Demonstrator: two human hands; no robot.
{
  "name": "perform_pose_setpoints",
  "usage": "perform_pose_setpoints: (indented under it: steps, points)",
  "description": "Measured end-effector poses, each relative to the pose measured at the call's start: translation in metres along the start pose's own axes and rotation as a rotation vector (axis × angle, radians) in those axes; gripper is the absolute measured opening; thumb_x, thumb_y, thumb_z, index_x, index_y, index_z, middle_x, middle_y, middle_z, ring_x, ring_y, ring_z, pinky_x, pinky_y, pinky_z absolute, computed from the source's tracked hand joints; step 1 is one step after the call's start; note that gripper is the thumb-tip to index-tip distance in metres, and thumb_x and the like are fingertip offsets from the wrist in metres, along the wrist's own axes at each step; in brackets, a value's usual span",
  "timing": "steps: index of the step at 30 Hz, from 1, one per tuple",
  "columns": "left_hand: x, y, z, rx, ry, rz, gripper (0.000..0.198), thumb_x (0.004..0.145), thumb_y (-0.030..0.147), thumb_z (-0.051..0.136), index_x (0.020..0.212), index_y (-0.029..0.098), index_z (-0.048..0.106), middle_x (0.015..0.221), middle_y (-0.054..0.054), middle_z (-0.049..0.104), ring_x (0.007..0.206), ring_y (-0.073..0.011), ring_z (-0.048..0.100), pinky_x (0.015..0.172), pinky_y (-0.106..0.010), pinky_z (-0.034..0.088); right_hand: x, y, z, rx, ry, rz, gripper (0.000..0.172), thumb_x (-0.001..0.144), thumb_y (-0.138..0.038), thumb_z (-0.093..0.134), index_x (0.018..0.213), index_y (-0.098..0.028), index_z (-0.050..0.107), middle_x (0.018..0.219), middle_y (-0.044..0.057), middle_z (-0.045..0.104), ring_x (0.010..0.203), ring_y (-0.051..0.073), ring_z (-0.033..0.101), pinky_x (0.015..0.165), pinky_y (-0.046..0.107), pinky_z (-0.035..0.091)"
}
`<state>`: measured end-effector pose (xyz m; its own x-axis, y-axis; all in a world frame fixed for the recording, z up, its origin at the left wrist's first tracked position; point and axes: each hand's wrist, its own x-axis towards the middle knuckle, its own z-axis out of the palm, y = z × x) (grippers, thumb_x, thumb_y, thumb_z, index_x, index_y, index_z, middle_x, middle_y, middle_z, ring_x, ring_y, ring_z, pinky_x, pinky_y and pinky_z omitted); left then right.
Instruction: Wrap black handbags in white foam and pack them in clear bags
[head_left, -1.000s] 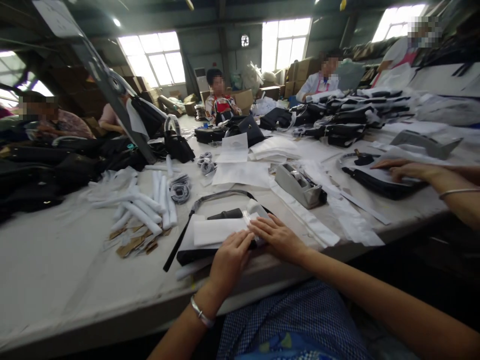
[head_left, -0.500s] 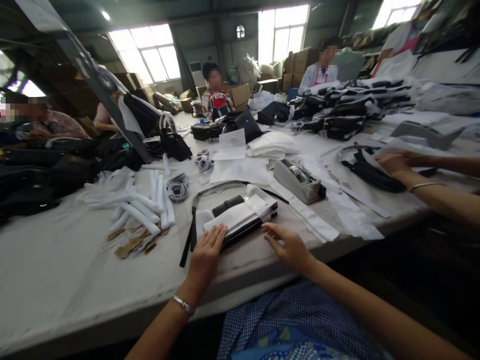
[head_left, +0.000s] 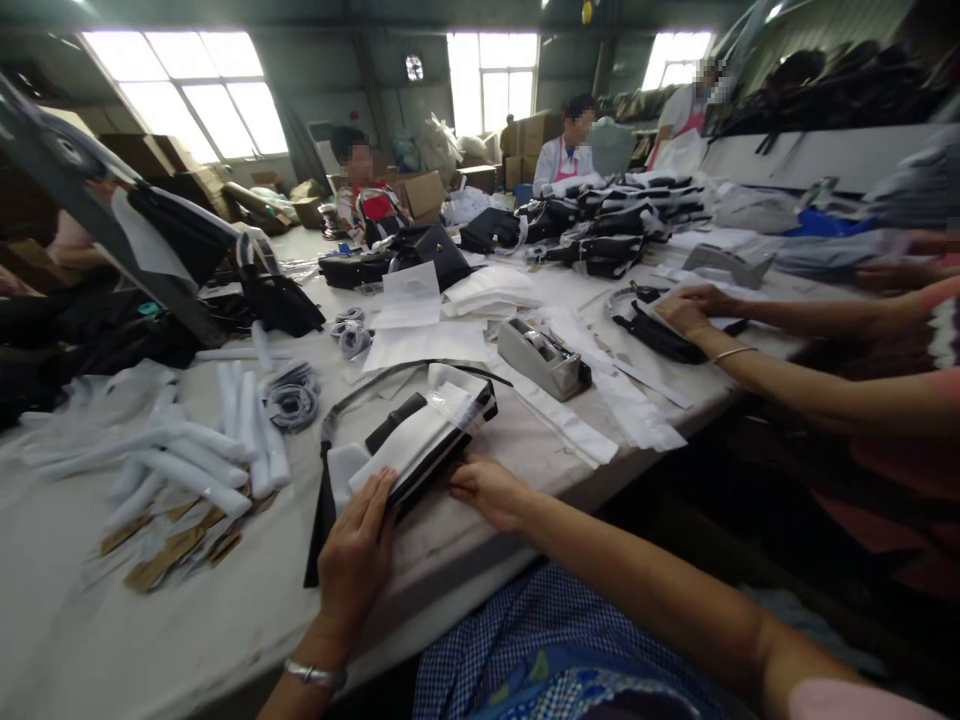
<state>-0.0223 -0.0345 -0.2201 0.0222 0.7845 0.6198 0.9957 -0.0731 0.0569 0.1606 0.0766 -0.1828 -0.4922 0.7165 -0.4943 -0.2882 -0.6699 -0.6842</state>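
A black handbag (head_left: 442, 463) lies at an angle near the table's front edge, with white sheet padding (head_left: 409, 440) over its upper face and clear film near its right end. Its dark strap (head_left: 360, 395) loops out behind and to the left. My left hand (head_left: 356, 545) grips the bag's near left corner, fingers extended over the white sheet, the thumb mostly hidden. Close to the bag's front edge, my right hand (head_left: 491, 490) is closed with bent fingers; whatever sits between its fingertips is too small to tell.
A grey tape dispenser (head_left: 544, 355) stands right of the bag, near white strips (head_left: 559, 415). White foam tubes (head_left: 187, 455) and a grey coil (head_left: 292, 395) lie left. Paper sheets (head_left: 427, 340) are behind. A co-worker's hands (head_left: 694, 305) handle another black bag at right.
The view has swung right, so the table things sit farther left. My left hand stays on the bag, which looks slightly more tilted; my right hand has come closer to its front edge.
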Motion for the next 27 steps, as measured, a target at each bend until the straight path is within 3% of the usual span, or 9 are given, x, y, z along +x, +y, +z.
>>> perform_pose_setpoints:
  steps: [6, 10, 13, 16, 18, 20, 22, 25, 27]
  points:
    - [-0.004, 0.012, -0.002, 0.005, 0.003, -0.04, 0.075, 0.093, 0.025, 0.057, 0.157, 0.022, 0.02, 0.148, -0.015, 0.051, 0.134, -0.031, 0.051, 0.11, -0.048, 0.042, -0.005, 0.005, 0.024, -0.008, -0.069, 0.005, 0.035, 0.057, -0.01, 0.065, 0.09, -0.019, 0.061, 0.082, -0.001, 0.068, 0.076, 0.015, 0.065, 0.071, 0.026, 0.05]
    - [-0.005, 0.01, -0.001, 0.07, 0.017, -0.092, 0.084, 0.09, 0.032, 0.063, 0.158, 0.021, 0.016, 0.149, -0.018, 0.049, 0.133, -0.0347, 0.051, 0.106, -0.05, 0.044, -0.006, 0.012, 0.033, 0.028, -0.069, -0.05, 0.048, 0.057, -0.012, 0.069, 0.104, -0.02, 0.06, 0.09, -0.001, 0.07, 0.09, 0.016, 0.067, 0.082, 0.029, 0.052]
    - [-0.006, 0.003, 0.002, 0.117, 0.051, -0.119, 0.08, 0.092, 0.03, 0.062, 0.158, 0.024, 0.017, 0.148, -0.015, 0.051, 0.127, -0.032, 0.057, 0.101, -0.045, 0.048, -0.001, 0.014, 0.026, -0.059, -0.16, -0.098, 0.052, 0.059, -0.016, 0.073, 0.11, -0.019, 0.063, 0.096, 0.001, 0.072, 0.098, 0.018, 0.067, 0.088, 0.031, 0.052]
    - [-0.007, 0.0, 0.006, 0.118, 0.027, -0.103, 0.074, 0.095, 0.028, 0.058, 0.158, 0.023, 0.019, 0.149, -0.012, 0.051, 0.127, -0.0286, 0.058, 0.101, -0.041, 0.049, 0.002, 0.003, -0.004, -0.392, -0.32, -0.202, 0.046, 0.068, -0.026, 0.075, 0.112, -0.02, 0.067, 0.102, 0.004, 0.073, 0.097, 0.022, 0.068, 0.085, 0.035, 0.054]
    - [-0.008, 0.0, 0.008, 0.113, 0.001, -0.082, 0.07, 0.097, 0.026, 0.054, 0.158, 0.024, 0.019, 0.15, -0.011, 0.05, 0.128, -0.0278, 0.056, 0.104, -0.041, 0.048, 0.002, -0.015, -0.038, -0.73, -0.345, -0.367, 0.031, 0.078, -0.028, 0.069, 0.108, -0.02, 0.071, 0.104, 0.007, 0.074, 0.095, 0.023, 0.07, 0.085, 0.037, 0.055]
    - [-0.009, 0.001, 0.009, 0.1, -0.016, -0.055, 0.069, 0.098, 0.024, 0.052, 0.158, 0.025, 0.019, 0.15, -0.011, 0.05, 0.13, -0.0274, 0.055, 0.107, -0.042, 0.046, -0.001, -0.041, -0.078, -1.087, -0.228, -0.649, 0.023, 0.088, -0.026, 0.059, 0.106, -0.02, 0.073, 0.108, 0.008, 0.073, 0.097, 0.023, 0.069, 0.089, 0.038, 0.053]
    - [-0.009, 0.002, 0.011, 0.086, -0.021, -0.039, 0.068, 0.098, 0.022, 0.052, 0.158, 0.025, 0.019, 0.149, -0.01, 0.05, 0.13, -0.0268, 0.055, 0.109, -0.042, 0.044, -0.004, -0.071, -0.116, -1.322, -0.024, -0.868, 0.024, 0.093, -0.023, 0.055, 0.109, -0.021, 0.072, 0.111, 0.008, 0.072, 0.104, 0.023, 0.068, 0.096, 0.038, 0.051]
    - [-0.008, 0.003, 0.011, 0.081, -0.012, -0.044, 0.068, 0.097, 0.023, 0.053, 0.157, 0.026, 0.021, 0.149, -0.009, 0.051, 0.13, -0.0262, 0.055, 0.11, -0.041, 0.043, -0.001, -0.106, -0.16, -1.6, 0.183, -0.965, 0.03, 0.094, -0.021, 0.055, 0.12, -0.023, 0.068, 0.12, 0.009, 0.069, 0.112, 0.025, 0.065, 0.099, 0.039, 0.051]
    - [-0.008, 0.002, 0.011, 0.08, -0.006, -0.049, 0.068, 0.097, 0.022, 0.054, 0.157, 0.026, 0.022, 0.149, -0.008, 0.051, 0.13, -0.0259, 0.055, 0.11, -0.04, 0.043, 0.005, -0.119, -0.178, -1.748, 0.206, -0.937, 0.031, 0.092, -0.023, 0.059, 0.122, -0.023, 0.067, 0.12, 0.01, 0.069, 0.113, 0.027, 0.064, 0.097, 0.041, 0.052]
